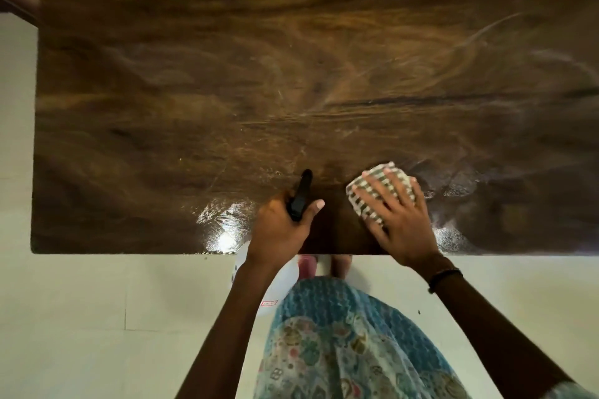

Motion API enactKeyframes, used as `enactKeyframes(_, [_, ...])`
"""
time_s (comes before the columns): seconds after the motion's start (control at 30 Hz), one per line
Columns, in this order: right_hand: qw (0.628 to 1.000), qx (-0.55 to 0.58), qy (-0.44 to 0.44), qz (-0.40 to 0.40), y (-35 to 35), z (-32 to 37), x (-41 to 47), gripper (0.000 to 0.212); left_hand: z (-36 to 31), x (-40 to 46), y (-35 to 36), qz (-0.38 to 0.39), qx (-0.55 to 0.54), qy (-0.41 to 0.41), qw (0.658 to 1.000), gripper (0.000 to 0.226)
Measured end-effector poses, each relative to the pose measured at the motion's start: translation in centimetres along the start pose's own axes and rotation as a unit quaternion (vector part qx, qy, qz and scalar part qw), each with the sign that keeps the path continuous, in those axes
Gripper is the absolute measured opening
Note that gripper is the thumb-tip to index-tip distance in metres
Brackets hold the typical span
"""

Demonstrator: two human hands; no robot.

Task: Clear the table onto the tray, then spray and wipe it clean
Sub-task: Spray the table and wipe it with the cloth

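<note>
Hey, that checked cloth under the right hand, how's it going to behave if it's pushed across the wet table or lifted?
The checked cloth is bunched under the flat right hand, so it's probably soft and floppy and would droop if lifted. The table shows wet streaks, so the cloth should slide easily, though it is likely damp and may drag a little. It looks light and unlikely to roll.

I count one table (227, 91), one checked cloth (382, 191) under my right hand (398, 220), one spray bottle (299, 201) in my left hand (282, 227). Two hands, one wristband (444, 275).
</note>
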State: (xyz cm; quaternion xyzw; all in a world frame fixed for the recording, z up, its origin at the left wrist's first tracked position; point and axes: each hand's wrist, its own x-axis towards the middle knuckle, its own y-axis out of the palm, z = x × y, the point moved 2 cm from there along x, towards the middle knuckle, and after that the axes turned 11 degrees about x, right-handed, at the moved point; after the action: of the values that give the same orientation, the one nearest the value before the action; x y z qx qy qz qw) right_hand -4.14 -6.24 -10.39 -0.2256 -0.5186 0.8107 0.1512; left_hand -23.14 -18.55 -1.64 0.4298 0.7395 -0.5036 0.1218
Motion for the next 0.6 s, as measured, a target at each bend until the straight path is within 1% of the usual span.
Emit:
enactKeyframes(0.07, [0.996,0.024,0.072,-0.042,-1.0,-0.4,2.6,0.054,-0.6,0.6,0.0,0.001,-0.005,-0.001,1.0,0.052])
enactKeyframes(0.13, [0.991,0.046,0.108,-0.07,-1.5,0.1,5.4,0.055,-1.3,1.3,0.1,0.003,-0.009,0.006,1.0,0.05])
enactKeyframes(0.23, [0.989,0.047,0.117,-0.076,-1.6,0.3,7.4,0.056,-1.9,2.2,-0.1,-0.004,-0.008,0.0,1.0,0.049])
enactKeyframes(0.33, [0.99,0.045,0.116,-0.072,-1.6,0.2,7.6,0.056,-2.1,2.7,-0.6,0.001,-0.026,-0.016,1.0,0.046])
enactKeyframes(0.47, [0.99,0.044,0.121,-0.064,-1.5,0.2,7.6,0.056,-2.1,3.5,-1.3,0.034,-0.005,0.005,0.999,0.046])
enactKeyframes(0.53, [0.99,0.05,0.118,-0.06,-1.6,0.1,7.6,0.056,-2.0,3.9,-1.5,0.037,0.002,0.009,0.999,0.048])
enactKeyframes(0.6, [0.989,0.055,0.124,-0.06,-1.7,0.3,7.7,0.056,-1.7,4.5,-1.9,0.03,-0.002,-0.005,1.0,0.048])
